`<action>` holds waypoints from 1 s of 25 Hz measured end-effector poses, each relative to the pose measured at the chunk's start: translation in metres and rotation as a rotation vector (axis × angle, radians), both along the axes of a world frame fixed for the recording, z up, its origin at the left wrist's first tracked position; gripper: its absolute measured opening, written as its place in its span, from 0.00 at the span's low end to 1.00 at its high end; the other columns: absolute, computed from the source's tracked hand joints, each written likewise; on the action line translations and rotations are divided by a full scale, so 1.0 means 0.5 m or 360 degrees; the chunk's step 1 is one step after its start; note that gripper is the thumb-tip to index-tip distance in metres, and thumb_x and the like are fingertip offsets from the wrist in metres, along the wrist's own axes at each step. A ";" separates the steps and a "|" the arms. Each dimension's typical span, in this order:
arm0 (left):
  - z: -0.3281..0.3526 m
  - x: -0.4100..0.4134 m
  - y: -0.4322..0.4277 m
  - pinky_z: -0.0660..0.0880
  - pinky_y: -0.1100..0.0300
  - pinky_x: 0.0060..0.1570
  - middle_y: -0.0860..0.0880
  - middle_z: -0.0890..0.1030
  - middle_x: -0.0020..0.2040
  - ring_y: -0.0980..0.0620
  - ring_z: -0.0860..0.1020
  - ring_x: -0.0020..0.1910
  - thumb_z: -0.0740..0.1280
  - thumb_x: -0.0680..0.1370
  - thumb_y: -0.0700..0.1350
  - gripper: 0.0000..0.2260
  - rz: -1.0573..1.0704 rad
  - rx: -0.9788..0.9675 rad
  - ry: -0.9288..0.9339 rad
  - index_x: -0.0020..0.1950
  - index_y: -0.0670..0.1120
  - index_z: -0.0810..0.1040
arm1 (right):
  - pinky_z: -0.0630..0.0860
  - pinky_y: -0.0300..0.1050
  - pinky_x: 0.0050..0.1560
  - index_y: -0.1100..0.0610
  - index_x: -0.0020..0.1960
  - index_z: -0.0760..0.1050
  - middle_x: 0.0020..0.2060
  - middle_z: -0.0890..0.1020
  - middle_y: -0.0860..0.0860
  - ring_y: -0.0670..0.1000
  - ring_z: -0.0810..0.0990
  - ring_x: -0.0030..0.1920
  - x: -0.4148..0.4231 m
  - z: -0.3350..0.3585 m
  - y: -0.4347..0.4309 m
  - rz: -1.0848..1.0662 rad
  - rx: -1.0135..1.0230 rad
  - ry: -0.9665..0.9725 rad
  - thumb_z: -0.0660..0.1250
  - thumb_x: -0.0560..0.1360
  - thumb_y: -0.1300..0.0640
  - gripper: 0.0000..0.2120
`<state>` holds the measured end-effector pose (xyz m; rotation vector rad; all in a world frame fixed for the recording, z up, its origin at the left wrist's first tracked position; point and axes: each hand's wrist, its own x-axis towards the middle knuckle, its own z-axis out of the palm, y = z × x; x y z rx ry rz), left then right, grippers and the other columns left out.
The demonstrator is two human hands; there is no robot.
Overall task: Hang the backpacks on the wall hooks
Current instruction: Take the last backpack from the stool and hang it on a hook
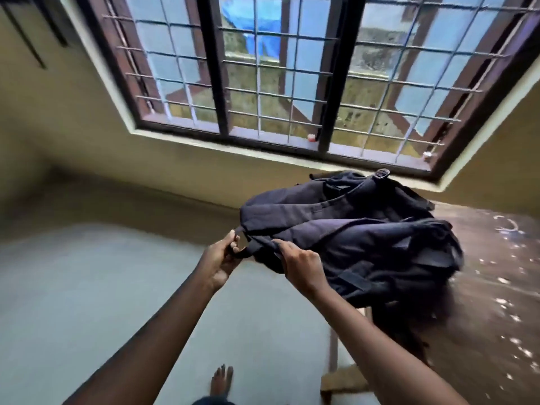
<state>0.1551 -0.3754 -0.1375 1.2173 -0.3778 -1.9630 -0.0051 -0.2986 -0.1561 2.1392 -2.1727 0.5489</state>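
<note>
A dark navy backpack (350, 229) is held up in the air, lying sideways in front of the window. My left hand (219, 258) pinches a strap loop at the bag's left end. My right hand (301, 264) grips the fabric just beside it, on the bag's lower left edge. The bag's far end sags over a wooden table (493, 258). No wall hooks can be made out for certain; dark bars (35, 33) show on the wall at the top left.
A large barred window (277, 77) fills the wall ahead, with a sill below it. The grey floor (87, 287) spreads at the left and my bare foot (222, 378) stands on it. The table's wooden frame (339, 375) is at the lower right.
</note>
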 end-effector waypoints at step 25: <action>-0.001 1.075 -0.046 0.71 0.67 0.36 0.57 0.81 0.32 0.59 0.77 0.34 0.72 0.72 0.41 0.05 0.0237 -0.0503 -0.1747 0.38 0.50 0.84 | 0.69 0.37 0.56 0.49 0.61 0.76 0.59 0.82 0.48 0.50 0.79 0.60 0.979 -0.032 -0.443 0.1494 0.0619 -0.0503 0.65 0.75 0.50 0.15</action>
